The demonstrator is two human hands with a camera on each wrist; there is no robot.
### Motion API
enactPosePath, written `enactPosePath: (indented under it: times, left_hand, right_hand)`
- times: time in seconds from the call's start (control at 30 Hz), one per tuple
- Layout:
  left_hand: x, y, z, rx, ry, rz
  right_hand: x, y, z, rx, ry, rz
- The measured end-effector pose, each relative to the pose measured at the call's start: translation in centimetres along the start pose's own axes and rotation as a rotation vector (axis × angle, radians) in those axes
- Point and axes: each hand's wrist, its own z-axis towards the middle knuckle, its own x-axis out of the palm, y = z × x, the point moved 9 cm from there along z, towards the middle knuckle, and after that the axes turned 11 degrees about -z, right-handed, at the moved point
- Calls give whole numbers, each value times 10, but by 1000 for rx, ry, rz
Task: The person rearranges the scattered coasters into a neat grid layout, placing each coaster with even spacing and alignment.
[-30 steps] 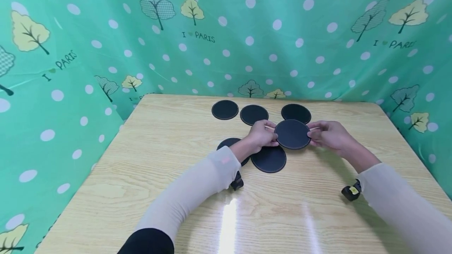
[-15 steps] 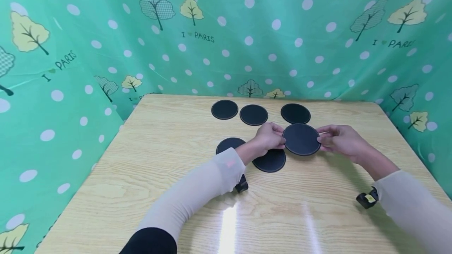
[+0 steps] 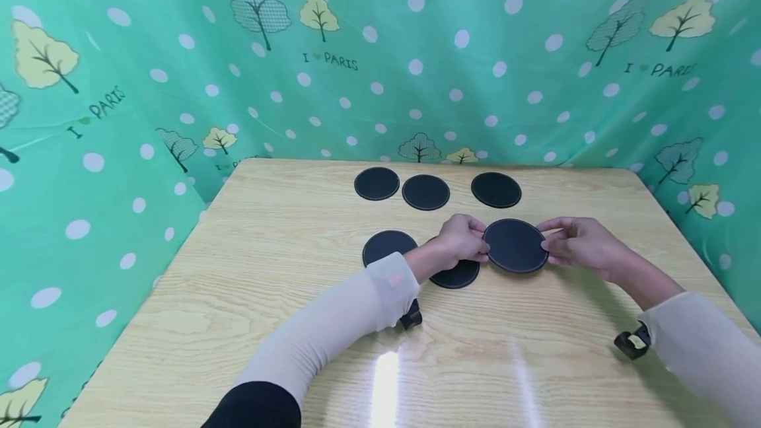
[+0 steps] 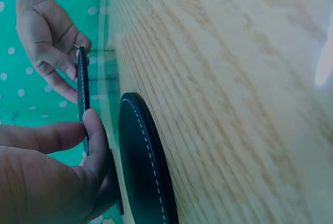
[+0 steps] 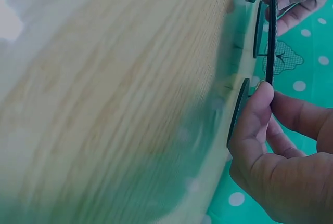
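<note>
A round black coaster (image 3: 515, 246) with light stitching round its rim is held by both hands. My left hand (image 3: 460, 240) pinches its left edge between thumb and fingers; my right hand (image 3: 585, 246) pinches the right edge. Both wrist views show the coaster (image 4: 83, 91) edge-on, raised off the table. Under my left hand lies another black coaster (image 3: 454, 274), partly hidden by the hand and wrist. Left of it a further coaster (image 3: 389, 246) is partly covered by the left forearm.
Along the back of the wooden table (image 3: 238, 269) lie a left coaster (image 3: 377, 183), a middle coaster (image 3: 425, 192) and a right coaster (image 3: 496, 189). A green patterned curtain (image 3: 380, 58) hangs behind the table and at its sides.
Both hands have moved right and toward the near side with the coaster between them. The back-right coaster, partly overlapped before, now shows whole. The other coasters have stayed put.
</note>
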Motion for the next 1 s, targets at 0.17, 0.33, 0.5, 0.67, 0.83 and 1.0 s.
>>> enactPosePath:
  times: [0.17, 0.33, 0.5, 0.67, 0.83, 1.0]
  left_hand:
    - [-1, -2, -5, 2, -18, 93]
    - [-1, -1, -7, -2, -27, 179]
    - [-2, 0, -5, 0, -38, 246]
    - [-2, -1, -2, -1, -45, 315]
    - [-1, 0, 0, -10, -39, 386]
    - [0, 2, 1, -6, -37, 418]
  right_hand:
    - [3, -3, -1, 10, 13, 4]
    - [7, -8, 0, 26, 15, -13]
    - [11, -11, 1, 36, 27, -13]
    - [14, -13, 1, 43, 42, -22]
    - [17, -14, 1, 48, 53, -34]
    - [18, -13, 0, 59, 49, -46]
